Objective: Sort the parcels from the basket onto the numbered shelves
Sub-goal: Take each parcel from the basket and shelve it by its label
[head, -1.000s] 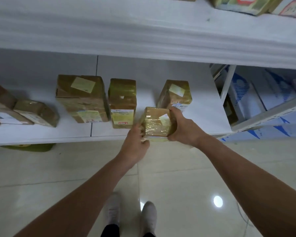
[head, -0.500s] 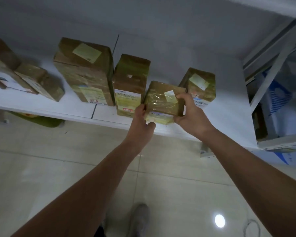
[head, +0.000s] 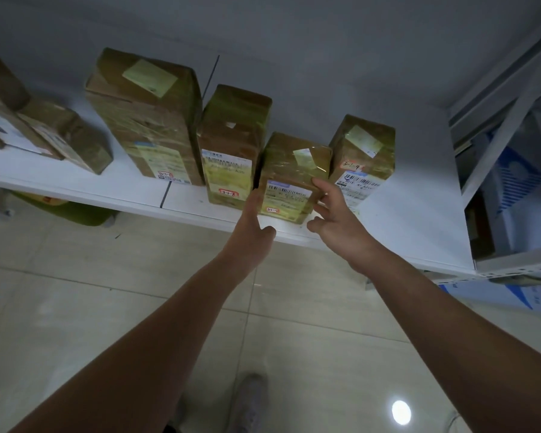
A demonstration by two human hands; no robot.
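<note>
Both grips are loose. The left hand (head: 254, 218) lies straight-fingered against the small parcel (head: 294, 164), and the right hand (head: 336, 221) touches its right edge with spread fingers. The small parcel stands on the white shelf (head: 413, 226), between a taller parcel (head: 231, 142) and a labelled parcel (head: 364, 151), above a pale tiled floor (head: 75, 307).

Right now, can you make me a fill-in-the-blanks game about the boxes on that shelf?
The small parcel stands ___ the tall parcel and the rightmost parcel.
The shelf is coloured ___.
The rightmost parcel's label reads 3-1-___.
The left hand lies against the small parcel's ___ side.
Answers: between, white, 9, left.
</note>
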